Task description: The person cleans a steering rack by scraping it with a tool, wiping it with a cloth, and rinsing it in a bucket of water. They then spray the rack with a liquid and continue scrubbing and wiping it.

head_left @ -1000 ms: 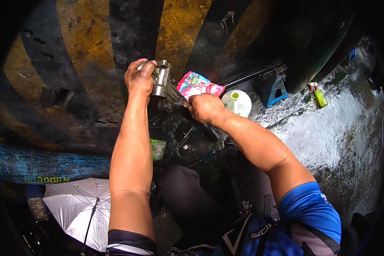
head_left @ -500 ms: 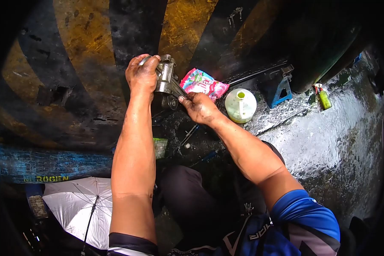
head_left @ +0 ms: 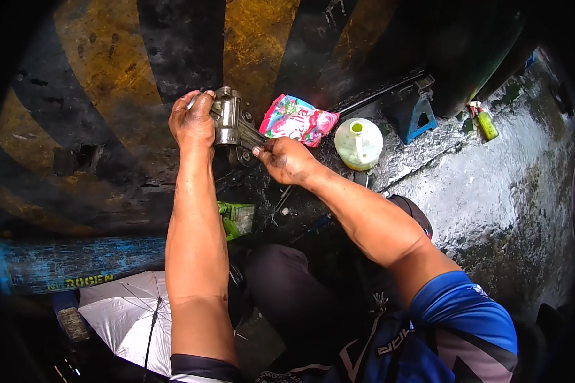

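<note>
My left hand [head_left: 195, 127] is closed around the left side of a grey metal machine part [head_left: 227, 121]. The part has a cylindrical body, flanged ends and a flat arm reaching down to the right. My right hand [head_left: 291, 161] grips the end of that arm, thumb on top, other fingers mostly hidden. Just beyond the right hand lies a pink and blue plastic packet [head_left: 300, 120]. To its right stands a whitish round jug [head_left: 359, 148] with yellowish liquid near the bottom.
A blue jack stand [head_left: 420, 121] and a green bottle [head_left: 487, 125] are at the right on wet concrete. Left of my forearms lie a blue cylinder [head_left: 76, 258] and an open silver umbrella [head_left: 131, 316]. A green container [head_left: 238, 219] sits beside my left forearm. A black-and-yellow striped surface [head_left: 255, 38] fills the top.
The whole view has shifted slightly, so hands and metal part appear farther left. More of the green container shows beside my left forearm. Both grips stay the same.
</note>
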`<state>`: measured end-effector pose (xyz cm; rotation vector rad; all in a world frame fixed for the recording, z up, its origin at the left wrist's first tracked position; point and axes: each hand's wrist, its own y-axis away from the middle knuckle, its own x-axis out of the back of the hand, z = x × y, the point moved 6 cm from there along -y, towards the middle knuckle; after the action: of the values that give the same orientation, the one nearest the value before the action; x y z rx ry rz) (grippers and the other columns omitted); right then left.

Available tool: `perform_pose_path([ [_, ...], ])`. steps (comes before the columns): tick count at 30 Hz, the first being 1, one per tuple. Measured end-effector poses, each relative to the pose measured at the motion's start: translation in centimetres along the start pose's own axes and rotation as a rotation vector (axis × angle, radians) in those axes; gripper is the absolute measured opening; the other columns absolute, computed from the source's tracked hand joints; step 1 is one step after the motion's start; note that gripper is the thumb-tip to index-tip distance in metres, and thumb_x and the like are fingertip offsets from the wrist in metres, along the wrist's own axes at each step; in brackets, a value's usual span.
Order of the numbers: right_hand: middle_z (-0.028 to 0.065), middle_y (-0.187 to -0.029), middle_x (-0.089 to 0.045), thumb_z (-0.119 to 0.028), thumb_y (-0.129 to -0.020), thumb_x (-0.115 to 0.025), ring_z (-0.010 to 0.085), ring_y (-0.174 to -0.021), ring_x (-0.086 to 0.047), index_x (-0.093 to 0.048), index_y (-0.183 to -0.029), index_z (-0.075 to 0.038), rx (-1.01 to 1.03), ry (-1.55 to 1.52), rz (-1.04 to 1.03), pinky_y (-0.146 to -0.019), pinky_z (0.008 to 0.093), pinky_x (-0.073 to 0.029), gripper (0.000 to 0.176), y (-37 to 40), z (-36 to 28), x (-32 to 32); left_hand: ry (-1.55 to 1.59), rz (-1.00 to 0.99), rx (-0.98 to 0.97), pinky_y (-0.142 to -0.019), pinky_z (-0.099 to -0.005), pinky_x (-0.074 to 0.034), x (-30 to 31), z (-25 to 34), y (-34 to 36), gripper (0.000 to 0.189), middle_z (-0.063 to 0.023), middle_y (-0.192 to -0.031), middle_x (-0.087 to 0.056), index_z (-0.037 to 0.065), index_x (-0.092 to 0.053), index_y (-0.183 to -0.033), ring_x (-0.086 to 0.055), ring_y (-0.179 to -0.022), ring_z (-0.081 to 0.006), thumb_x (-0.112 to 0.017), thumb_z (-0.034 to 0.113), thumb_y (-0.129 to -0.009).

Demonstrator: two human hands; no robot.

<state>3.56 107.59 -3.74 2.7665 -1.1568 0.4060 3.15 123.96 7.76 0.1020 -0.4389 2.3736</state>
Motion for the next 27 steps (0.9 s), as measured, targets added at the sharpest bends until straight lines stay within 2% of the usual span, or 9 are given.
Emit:
perform_pose_path([
  [3, 0.0220, -0.071, -0.062, -0.031, -0.095, -0.052, 0.0424, -0.071, -0.061, -0.065, -0.081, -0.001, 0.194, 0.156, 0.056, -0.066, 0.0468, -0.048, 0.036, 1.8, -0.9, 0.8, 0.068, 0.019, -0.054, -0.076, -0.0276, -0.047, 0.2, -0.1, -0.4, 0.039, -0.0091, -0.093, -0.063, -0.005, -0.063, -0.100, -0.059, -0.083, -0.0156, -0.077, 0.018, -0.071],
  [6, 0.0211, -0.066, -0.061, -0.031, -0.094, -0.055, 0.0426, -0.069, -0.062, -0.065, -0.080, -0.001, 0.170, 0.272, 0.063, -0.063, 0.0480, -0.048, 0.034, 1.3, -3.2, 2.4, 0.029, 0.025, -0.047, -0.076, -0.0279, -0.047, -0.4, 0.5, 0.1, 0.038, -0.0085, -0.093, -0.063, -0.004, -0.063, -0.099, -0.059, -0.083, -0.0157, -0.076, 0.017, -0.071],
  [8, 0.0200, -0.073, -0.065, -0.036, -0.094, -0.052, 0.0401, -0.078, -0.064, -0.067, -0.086, -0.004, 0.106, 0.318, -0.013, -0.070, 0.0478, -0.050, 0.036, 1.3, -3.2, 1.8, -0.048, 0.023, -0.046, -0.078, -0.0287, -0.046, -0.5, 1.2, 0.5, 0.037, -0.0083, -0.092, -0.063, -0.004, -0.064, -0.097, -0.059, -0.083, -0.0163, -0.077, 0.018, -0.071],
  [10, 0.0183, -0.067, -0.063, -0.031, -0.093, -0.057, 0.0413, -0.067, -0.063, -0.066, -0.081, -0.003, 0.229, 0.360, 0.021, -0.063, 0.0480, -0.051, 0.031, 2.1, -3.5, 2.1, 0.032, 0.012, -0.091, -0.078, -0.0287, -0.046, 0.0, -0.1, -0.2, 0.037, -0.0087, -0.093, -0.063, -0.004, -0.064, -0.098, -0.059, -0.084, -0.0163, -0.076, 0.019, -0.071],
  [11, 0.0187, -0.068, -0.063, -0.032, -0.092, -0.056, 0.0397, -0.069, -0.064, -0.066, -0.082, -0.004, 0.257, 0.426, 0.031, -0.064, 0.0488, -0.051, 0.032, 2.2, -4.1, 2.3, 0.032, 0.013, -0.093, -0.078, -0.0287, -0.046, 0.0, 0.2, 0.0, 0.037, -0.0087, -0.093, -0.063, -0.004, -0.064, -0.098, -0.059, -0.084, -0.0163, -0.076, 0.019, -0.071],
  [18, 0.0186, -0.074, -0.066, -0.036, -0.093, -0.053, 0.0379, -0.076, -0.065, -0.067, -0.085, -0.007, 0.188, 0.612, -0.090, -0.069, 0.0490, -0.051, 0.034, 2.2, -6.2, 3.5, -0.054, 0.062, -0.078, -0.080, -0.0299, -0.047, -0.3, 0.4, -0.2, 0.040, -0.0107, -0.094, -0.064, -0.006, -0.062, -0.099, -0.060, -0.087, -0.0188, -0.075, 0.019, -0.070],
  [19, 0.0171, -0.085, -0.070, -0.033, -0.091, -0.053, 0.0355, -0.084, -0.067, -0.071, -0.092, -0.007, 0.104, 0.683, -0.147, -0.075, 0.0454, -0.053, 0.032, 1.9, -6.4, 3.9, -0.074, 0.070, -0.077, -0.080, -0.0300, -0.047, -0.3, 0.4, 0.0, 0.040, -0.0111, -0.094, -0.064, -0.007, -0.062, -0.099, -0.060, -0.087, -0.0192, -0.074, 0.019, -0.070],
  [24, 0.0184, -0.077, -0.066, -0.035, -0.094, -0.052, 0.0375, -0.078, -0.065, -0.067, -0.086, -0.006, 0.222, 0.446, 0.041, -0.071, 0.0486, -0.052, 0.034, 2.3, -2.7, 2.2, -0.113, 0.081, -0.036, -0.073, -0.0296, -0.047, -0.7, 1.2, 0.2, 0.035, -0.0112, -0.086, -0.065, -0.007, -0.062, -0.095, -0.060, -0.077, -0.0180, -0.072, 0.017, -0.070],
  [27, 0.0196, -0.066, -0.061, -0.032, -0.094, -0.055, 0.0409, -0.066, -0.062, -0.062, -0.078, -0.004, 0.242, 0.460, -0.012, -0.061, 0.0486, -0.050, 0.033, 3.7, -0.4, 1.0, -0.100, 0.102, -0.007, -0.072, -0.0297, -0.047, 0.4, -0.1, -0.5, 0.033, -0.0112, -0.085, -0.064, -0.007, -0.062, -0.095, -0.060, -0.076, -0.0178, -0.071, 0.015, -0.072],
])
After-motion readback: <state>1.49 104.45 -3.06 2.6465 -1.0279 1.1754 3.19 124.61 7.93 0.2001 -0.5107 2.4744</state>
